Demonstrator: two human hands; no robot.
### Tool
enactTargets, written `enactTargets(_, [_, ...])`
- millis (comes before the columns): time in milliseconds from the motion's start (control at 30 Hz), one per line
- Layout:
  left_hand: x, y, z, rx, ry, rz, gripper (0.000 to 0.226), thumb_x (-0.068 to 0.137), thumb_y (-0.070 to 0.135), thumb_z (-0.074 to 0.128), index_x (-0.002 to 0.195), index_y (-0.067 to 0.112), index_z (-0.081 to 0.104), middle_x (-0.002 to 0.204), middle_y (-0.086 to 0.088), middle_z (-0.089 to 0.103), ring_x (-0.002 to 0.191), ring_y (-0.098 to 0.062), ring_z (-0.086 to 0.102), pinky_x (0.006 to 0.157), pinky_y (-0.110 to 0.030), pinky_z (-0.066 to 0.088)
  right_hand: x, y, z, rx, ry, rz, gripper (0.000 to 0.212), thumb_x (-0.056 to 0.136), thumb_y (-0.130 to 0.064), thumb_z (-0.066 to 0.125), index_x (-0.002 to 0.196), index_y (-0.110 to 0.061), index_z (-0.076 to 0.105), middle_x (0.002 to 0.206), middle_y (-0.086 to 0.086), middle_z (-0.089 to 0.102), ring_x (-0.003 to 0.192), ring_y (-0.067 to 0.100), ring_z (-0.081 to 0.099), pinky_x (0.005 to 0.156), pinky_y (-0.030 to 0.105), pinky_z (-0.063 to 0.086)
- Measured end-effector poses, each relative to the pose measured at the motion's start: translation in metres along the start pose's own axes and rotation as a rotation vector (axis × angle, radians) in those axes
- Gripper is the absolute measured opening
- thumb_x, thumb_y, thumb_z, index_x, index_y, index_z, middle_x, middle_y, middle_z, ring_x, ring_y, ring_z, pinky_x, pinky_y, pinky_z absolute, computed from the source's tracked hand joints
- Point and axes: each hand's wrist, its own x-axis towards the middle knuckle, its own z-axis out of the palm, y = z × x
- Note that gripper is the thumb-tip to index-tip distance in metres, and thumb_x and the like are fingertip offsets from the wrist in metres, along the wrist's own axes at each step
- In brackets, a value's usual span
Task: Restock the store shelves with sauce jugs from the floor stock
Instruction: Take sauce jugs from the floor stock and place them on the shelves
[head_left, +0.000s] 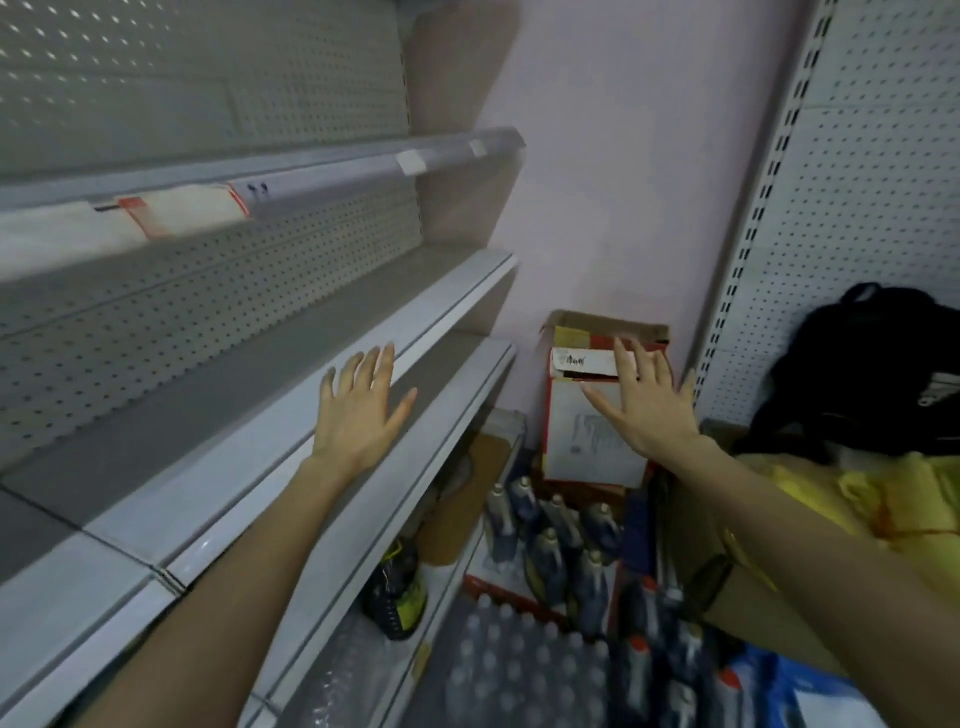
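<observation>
Item one: my left hand (358, 410), centre-left of the frame. Fingers straight and spread, palm down, holding nothing. It sits over the front edge of the grey metal store shelves (218, 395); I cannot tell whether it touches the surface.

Item two: my right hand (644, 405), centre-right. Also released, fingers fanned, nothing in its grasp. It lies in front of the upright red-and-white cardboard box (597, 441), which stands in the corner against the pale pink wall (623, 182). Contact with the box cannot be told.

Item three: dark sauce jugs with pale caps (548, 553), standing upright in a cluster on the floor, lower centre, below the box and right of the lowest shelf. More of them run towards the lower right, blurred, some capped in red.

Item four: shrink-wrapped pack of clear plastic bottles (509, 660), bottom centre, just beside the jugs.

Item five: dark and yellow-green object (397, 592) under the lowest shelf, lower centre-left; too blurred to name.

Item six: white and red price tags (182, 205) on the rail of the upper shelf, upper left.

Item seven: white perforated metal panel (857, 182), upper right.

Item eight: black fabric backpack (872, 374), right edge, resting above a crumpled yellow material (857, 499).
</observation>
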Motion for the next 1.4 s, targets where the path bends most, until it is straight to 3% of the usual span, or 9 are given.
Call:
enactTargets(167, [0.024, -0.014, 0.055, -0.065, -0.176, 0.027, 0.07, 0.098, 0.055, 0.021, 0.153, 0.014, 0.008, 0.158, -0.012, 0.019, 0.145, -0.029, 0.016, 0.115, -0.047, 0.015, 0.007, 0.003, 0.031, -0.049, -0.08, 0.084, 0.084, 0.09, -0.07, 0.017, 0.152, -0.02, -0.008, 0.161, 0.005, -0.007, 0.148, 0.029, -0.002, 0.114, 0.061, 0.001])
enactTargets(533, [0.064, -0.021, 0.152, -0.191, -0.498, 0.168, 0.068, 0.099, 0.054, 0.021, 0.154, 0.016, 0.006, 0.159, -0.008, 0.017, 0.145, -0.027, 0.016, 0.114, -0.046, 0.018, 0.009, 0.005, 0.115, -0.091, -0.308, 0.348, 0.081, 0.091, -0.07, 0.016, 0.153, -0.021, -0.001, 0.161, 0.003, -0.002, 0.147, 0.03, 0.001, 0.114, 0.061, 0.002])
enactTargets(867, [0.096, -0.003, 0.239, -0.198, -0.667, 0.206, 0.072, 0.096, 0.057, 0.02, 0.153, 0.013, 0.01, 0.156, -0.012, 0.024, 0.142, -0.032, 0.022, 0.112, -0.049, 0.026, 0.042, 0.039, 0.181, -0.071, -0.442, 0.431, 0.082, 0.09, -0.07, 0.017, 0.154, -0.02, 0.003, 0.161, 0.003, 0.0, 0.147, 0.029, 0.004, 0.114, 0.06, 0.005])
enactTargets(1000, [0.111, 0.012, 0.272, -0.313, -0.691, 0.137, 0.066, 0.097, 0.05, 0.03, 0.15, 0.011, 0.023, 0.152, -0.013, 0.031, 0.139, -0.032, 0.027, 0.111, -0.049, 0.022, 0.062, 0.057, 0.212, -0.012, -0.481, 0.448, 0.08, 0.091, -0.069, 0.018, 0.154, -0.02, 0.004, 0.161, 0.004, 0.003, 0.147, 0.029, 0.005, 0.113, 0.06, 0.003])
enactTargets(1200, [0.126, 0.026, 0.322, -0.218, -0.81, 0.216, 0.072, 0.095, 0.055, 0.019, 0.153, 0.011, 0.012, 0.157, -0.012, 0.02, 0.142, -0.033, 0.022, 0.112, -0.047, 0.024, 0.079, 0.082, 0.262, -0.002, -0.598, 0.468, 0.08, 0.092, -0.069, 0.019, 0.153, -0.019, 0.007, 0.161, 0.004, 0.004, 0.147, 0.03, 0.005, 0.114, 0.06, 0.006])
enactTargets(1400, [0.124, 0.035, 0.373, -0.326, -0.849, 0.148, 0.063, 0.099, 0.044, 0.034, 0.151, 0.012, 0.022, 0.153, -0.013, 0.03, 0.141, -0.032, 0.025, 0.115, -0.048, 0.019, 0.085, 0.087, 0.311, 0.032, -0.642, 0.533, 0.078, 0.092, -0.067, 0.021, 0.152, -0.017, 0.012, 0.16, 0.006, 0.011, 0.146, 0.03, 0.01, 0.113, 0.06, 0.011])
